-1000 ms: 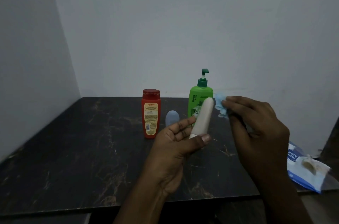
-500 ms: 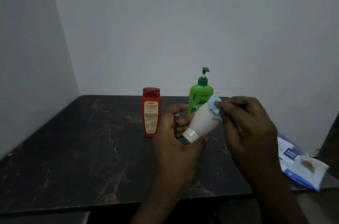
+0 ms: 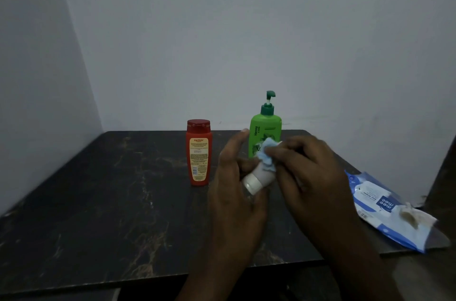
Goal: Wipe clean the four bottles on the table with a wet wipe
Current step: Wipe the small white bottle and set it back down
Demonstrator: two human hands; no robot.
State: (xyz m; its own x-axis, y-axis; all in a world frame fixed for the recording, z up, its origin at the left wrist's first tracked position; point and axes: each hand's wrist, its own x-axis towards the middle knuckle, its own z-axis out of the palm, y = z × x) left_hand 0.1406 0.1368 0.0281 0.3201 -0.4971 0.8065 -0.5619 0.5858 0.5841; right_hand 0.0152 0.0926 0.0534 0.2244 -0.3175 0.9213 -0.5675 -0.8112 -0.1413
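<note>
The white bottle [image 3: 259, 177] is held above the dark marbled tabletop [image 3: 98, 202], tilted so that its white cap end points down and toward the camera. The left hand [image 3: 237, 192] is wrapped around its lower part, thumb under the cap and fingers behind the body. The right hand [image 3: 306, 172] pinches a crumpled pale blue wet wipe [image 3: 267, 155] and presses it against the upper end of the white bottle. Both hands are slightly blurred. Behind them, a red bottle [image 3: 198, 152] with a yellow label stands upright on the tabletop, and a green pump bottle [image 3: 265, 128] stands upright just to its right, its lower part hidden by the wipe and fingers. At the right edge of the tabletop lies a blue and white wipes pack [image 3: 385, 207], flat, with a whitish wipe poking out of its opening. Plain grey walls meet in the corner behind the tabletop.
</note>
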